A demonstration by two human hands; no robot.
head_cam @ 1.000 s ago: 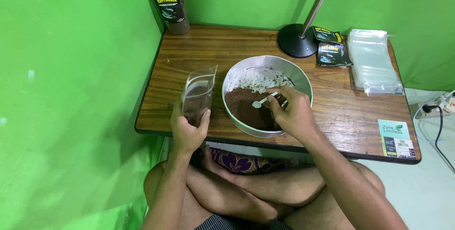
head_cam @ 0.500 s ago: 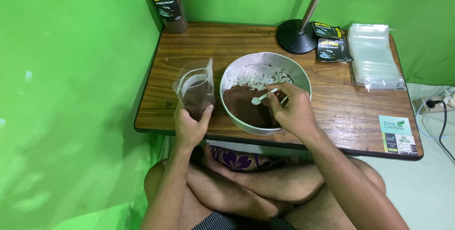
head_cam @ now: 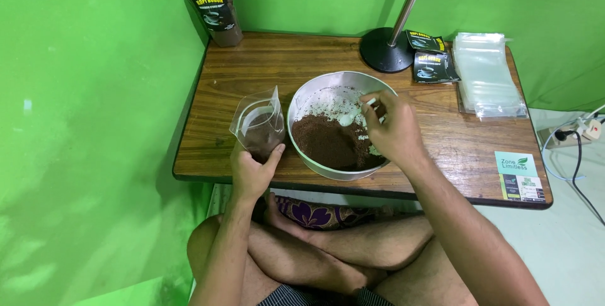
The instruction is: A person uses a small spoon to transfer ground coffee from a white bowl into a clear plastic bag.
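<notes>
**Pouch drawn closer to the bowl**

Since the earlier frame your left hand (head_cam: 251, 170) has brought the clear pouch (head_cam: 258, 126) lower and nearer the metal bowl (head_cam: 315, 101); its grip is clamped around the pouch's base. Your right hand (head_cam: 392, 131) pinches the white spoon (head_cam: 353, 115) over the brown powder (head_cam: 329, 144), above the desk (head_cam: 283, 60).

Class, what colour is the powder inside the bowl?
Dark brown powder, seen in the head view.
</notes>
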